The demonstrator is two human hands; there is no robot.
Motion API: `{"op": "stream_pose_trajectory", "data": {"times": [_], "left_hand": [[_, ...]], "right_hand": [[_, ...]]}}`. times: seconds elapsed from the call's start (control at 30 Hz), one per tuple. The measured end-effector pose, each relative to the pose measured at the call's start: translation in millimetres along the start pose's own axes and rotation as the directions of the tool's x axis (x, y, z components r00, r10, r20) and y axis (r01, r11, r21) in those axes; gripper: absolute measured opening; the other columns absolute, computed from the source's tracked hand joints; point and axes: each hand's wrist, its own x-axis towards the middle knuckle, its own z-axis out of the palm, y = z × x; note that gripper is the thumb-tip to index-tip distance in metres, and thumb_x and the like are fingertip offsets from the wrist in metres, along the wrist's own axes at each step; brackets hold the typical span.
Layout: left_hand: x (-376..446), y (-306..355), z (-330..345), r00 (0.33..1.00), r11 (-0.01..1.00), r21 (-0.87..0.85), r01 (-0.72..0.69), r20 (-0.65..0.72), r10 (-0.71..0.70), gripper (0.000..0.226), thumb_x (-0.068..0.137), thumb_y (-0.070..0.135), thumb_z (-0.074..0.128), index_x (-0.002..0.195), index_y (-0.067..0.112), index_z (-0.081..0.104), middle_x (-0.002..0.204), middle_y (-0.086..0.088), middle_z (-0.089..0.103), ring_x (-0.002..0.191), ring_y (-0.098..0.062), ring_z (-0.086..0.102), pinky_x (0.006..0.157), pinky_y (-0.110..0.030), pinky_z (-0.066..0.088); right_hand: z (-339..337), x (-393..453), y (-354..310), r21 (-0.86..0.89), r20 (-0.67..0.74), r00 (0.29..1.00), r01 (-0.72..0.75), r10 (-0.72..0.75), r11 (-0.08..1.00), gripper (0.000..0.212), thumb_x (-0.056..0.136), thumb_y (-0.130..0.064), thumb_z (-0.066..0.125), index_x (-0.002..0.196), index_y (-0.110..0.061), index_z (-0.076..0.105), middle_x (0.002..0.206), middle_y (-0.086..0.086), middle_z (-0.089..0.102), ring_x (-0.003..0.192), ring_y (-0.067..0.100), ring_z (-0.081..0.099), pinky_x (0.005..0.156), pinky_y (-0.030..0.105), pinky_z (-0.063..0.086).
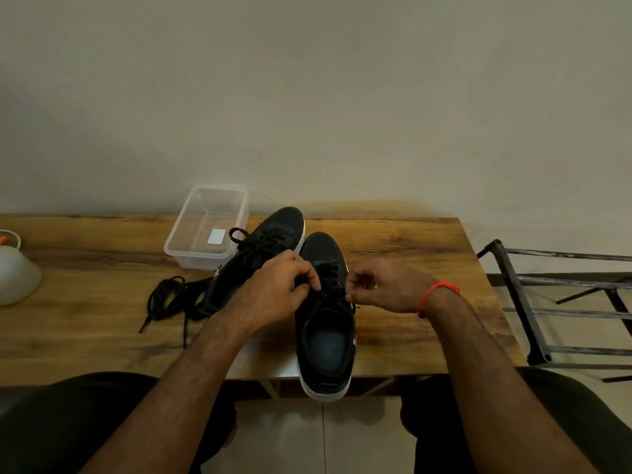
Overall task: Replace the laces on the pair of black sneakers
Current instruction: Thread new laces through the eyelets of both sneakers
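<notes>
Two black sneakers with white soles lie on a wooden table [427, 254]. The near sneaker [325, 340] points away from me, and its heel juts over the front edge. The far sneaker [270, 241] lies to its left, laced, partly behind my left arm. My left hand [273, 289] pinches the black lace [330, 285] at the near sneaker's eyelets. My right hand [386, 289], with a red thread at the wrist, pinches the same lace on the right side. A loose pile of black laces [171, 299] lies on the table at the left.
A clear plastic box [205, 230] stands behind the sneakers by the wall. A white rounded object [13, 271] sits at the table's left edge. A dark metal rack [561, 302] stands on the floor to the right. My knees are under the front edge.
</notes>
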Motion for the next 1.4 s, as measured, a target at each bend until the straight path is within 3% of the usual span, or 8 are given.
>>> {"op": "stream_pose_trajectory", "data": {"times": [0.17,0.37,0.6,0.8,0.93,1.03,1.17,1.4], "left_hand": [[0,-3,-1,0.999,1.0,0.016,-0.016,0.048,0.015,0.015,0.09,0.031,0.073,0.104,0.035,0.071,0.115,0.014,0.054,0.105,-0.003,0.052,0.093,-0.03,0.05],[2,-2,0,1.0,1.0,-0.016,-0.019,0.011,0.019,0.007,0.09,0.029,0.074,0.094,0.033,0.07,0.107,0.017,0.057,0.1,-0.003,0.055,0.089,-0.032,0.053],[1,-3,-6,0.999,0.998,0.06,-0.003,0.037,0.001,0.002,0.093,0.032,0.071,0.094,0.033,0.069,0.109,0.015,0.054,0.094,-0.001,0.05,0.086,-0.029,0.049],[3,-8,-4,0.998,0.996,0.087,0.006,0.058,-0.011,0.002,0.093,0.036,0.07,0.092,0.034,0.07,0.105,0.015,0.055,0.095,-0.005,0.054,0.086,-0.033,0.053],[4,-8,0,1.0,1.0,-0.029,-0.011,-0.022,0.011,0.016,0.101,0.033,0.058,0.113,0.034,0.068,0.11,0.013,0.059,0.102,-0.003,0.056,0.094,-0.037,0.053],[3,-5,6,0.999,1.0,0.007,-0.03,-0.009,0.03,0.024,0.102,0.033,0.056,0.122,0.039,0.068,0.119,0.016,0.053,0.112,-0.004,0.053,0.097,-0.037,0.051],[3,-3,11,1.0,0.996,0.091,-0.012,-0.002,0.013,0.02,0.096,0.038,0.064,0.115,0.04,0.07,0.119,0.022,0.048,0.112,-0.002,0.05,0.095,-0.038,0.053],[3,-5,8,1.0,0.997,0.082,0.006,-0.012,-0.005,0.005,0.094,0.039,0.065,0.098,0.037,0.065,0.11,0.025,0.047,0.104,-0.001,0.052,0.093,-0.039,0.053]], "right_hand": [[0,0,-1,-0.01,-0.002,1.0,0.003,-0.003,1.0,0.003,0.093,-0.027,0.068,0.091,-0.028,0.067,0.089,-0.012,0.066,0.083,0.004,0.058,0.072,0.02,0.041],[3,2,-6,-0.028,-0.003,1.0,0.027,-0.027,0.999,0.008,0.095,-0.029,0.066,0.1,-0.023,0.067,0.095,-0.012,0.065,0.09,0.008,0.06,0.082,0.03,0.052],[-1,-1,-2,-0.014,0.007,0.999,0.047,-0.047,0.999,0.002,0.094,-0.024,0.068,0.092,-0.025,0.068,0.093,-0.008,0.068,0.091,0.013,0.064,0.087,0.04,0.055],[0,0,-1,-0.023,0.022,0.999,0.043,-0.042,0.999,0.003,0.093,-0.023,0.068,0.095,-0.021,0.069,0.093,-0.005,0.07,0.091,0.014,0.064,0.087,0.039,0.055],[0,1,-1,-0.023,-0.015,0.999,0.041,-0.042,0.999,0.003,0.095,-0.026,0.066,0.094,-0.024,0.068,0.092,-0.009,0.067,0.089,0.009,0.062,0.083,0.032,0.053],[1,2,-4,-0.015,-0.031,0.999,0.041,-0.041,0.999,0.004,0.096,-0.028,0.065,0.097,-0.025,0.067,0.094,-0.011,0.066,0.09,0.007,0.061,0.083,0.03,0.052],[3,1,-5,-0.023,-0.013,0.999,0.044,-0.044,0.999,0.004,0.096,-0.027,0.065,0.097,-0.025,0.067,0.093,-0.01,0.067,0.09,0.008,0.062,0.084,0.031,0.054],[1,0,-3,-0.022,0.0,0.999,0.042,-0.042,0.999,0.003,0.095,-0.023,0.066,0.097,-0.023,0.068,0.093,-0.009,0.067,0.09,0.008,0.063,0.083,0.03,0.053]]}}
